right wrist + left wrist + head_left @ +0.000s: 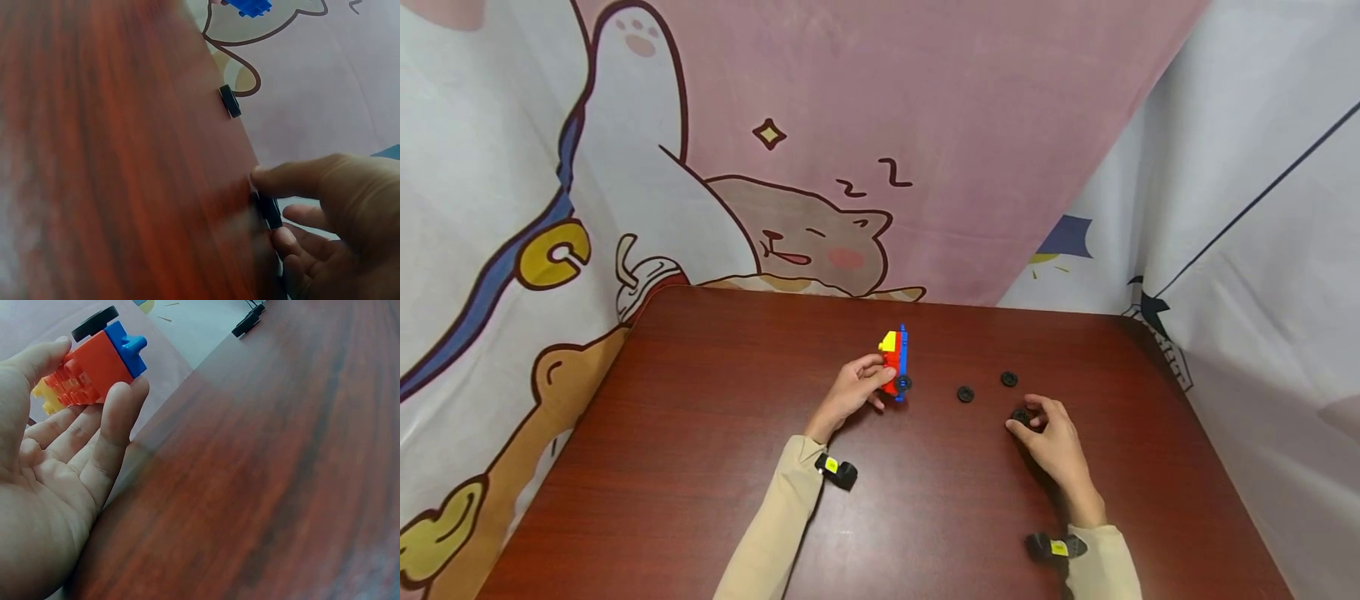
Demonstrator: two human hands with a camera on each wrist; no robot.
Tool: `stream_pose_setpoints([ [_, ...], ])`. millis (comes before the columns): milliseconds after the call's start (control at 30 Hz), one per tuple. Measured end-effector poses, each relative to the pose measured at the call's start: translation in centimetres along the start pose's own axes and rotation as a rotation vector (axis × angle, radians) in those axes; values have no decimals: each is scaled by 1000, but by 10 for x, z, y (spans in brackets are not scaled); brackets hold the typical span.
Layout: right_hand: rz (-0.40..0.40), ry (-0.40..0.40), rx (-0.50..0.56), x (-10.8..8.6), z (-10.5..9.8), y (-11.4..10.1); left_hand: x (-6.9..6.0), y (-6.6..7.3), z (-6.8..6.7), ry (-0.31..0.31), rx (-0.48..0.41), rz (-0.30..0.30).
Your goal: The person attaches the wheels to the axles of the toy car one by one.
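My left hand (pixel 848 392) holds a small toy car (pixel 892 363) of red, yellow and blue plastic bricks, raised off the table. In the left wrist view, thumb and fingers grip the car's red brick (pixel 103 365). One black wheel (pixel 95 324) sits on its blue base, which has a bare axle stub at the end. Farther right, my right hand (pixel 1058 446) pinches a black toy wheel (pixel 1019 415) between thumb and fingers, at or just above the tabletop. Two more black wheels, a left one (pixel 966 394) and a farther one (pixel 1009 379), lie flat between the hands and beyond.
A dark red-brown wooden table (pixel 700 467) spreads under both hands. Its far edge meets a cartoon-printed curtain (pixel 1000 125), which also hangs along both sides. Each wrist wears a black strap, the left strap (pixel 837 472) and the right strap (pixel 1054 547).
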State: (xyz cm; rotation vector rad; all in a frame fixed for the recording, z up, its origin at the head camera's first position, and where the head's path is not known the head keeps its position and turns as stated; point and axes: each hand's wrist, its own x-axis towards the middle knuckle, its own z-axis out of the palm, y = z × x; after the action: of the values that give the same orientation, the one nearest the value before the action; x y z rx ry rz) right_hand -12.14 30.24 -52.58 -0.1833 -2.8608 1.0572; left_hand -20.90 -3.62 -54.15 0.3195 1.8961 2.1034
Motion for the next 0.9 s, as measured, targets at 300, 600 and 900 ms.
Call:
stream_pose_setpoints([
  [300,-26,-4,-39,3,-1,-6,0,2,0,2,-4,0],
  [600,-12,-2,-21,2,1,-12,0,2,0,-7,-13,-8],
  [900,-131,77,63,12,11,-34,0,3,1,2,-24,-18],
])
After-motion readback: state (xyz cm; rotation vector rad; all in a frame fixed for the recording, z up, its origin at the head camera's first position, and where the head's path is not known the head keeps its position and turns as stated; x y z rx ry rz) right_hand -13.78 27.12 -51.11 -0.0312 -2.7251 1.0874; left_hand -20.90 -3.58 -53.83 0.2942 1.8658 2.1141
